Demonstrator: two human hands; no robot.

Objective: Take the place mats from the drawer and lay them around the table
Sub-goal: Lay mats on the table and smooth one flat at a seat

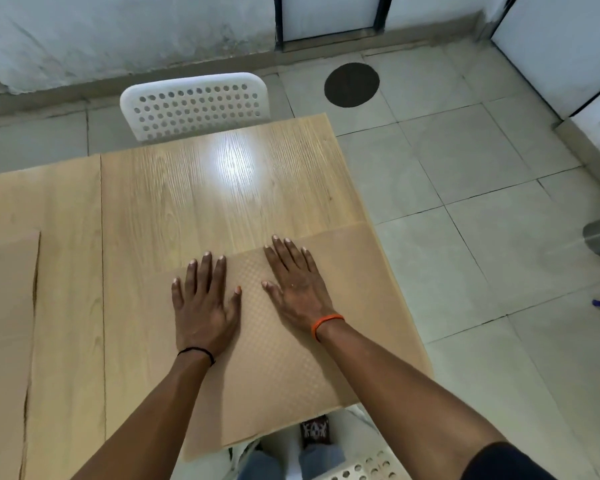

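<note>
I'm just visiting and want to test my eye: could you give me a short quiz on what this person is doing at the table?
1. True or false: both hands lie flat on the place mat.
2. Which wrist wears the orange band? A) left B) right C) neither
3. What stands at the far side of the table?

Key
1. True: the left hand and the right hand are pressed palm down on the mat, fingers spread.
2. B; the left wrist has a thin black band.
3. A white chair with a perforated back.
</note>
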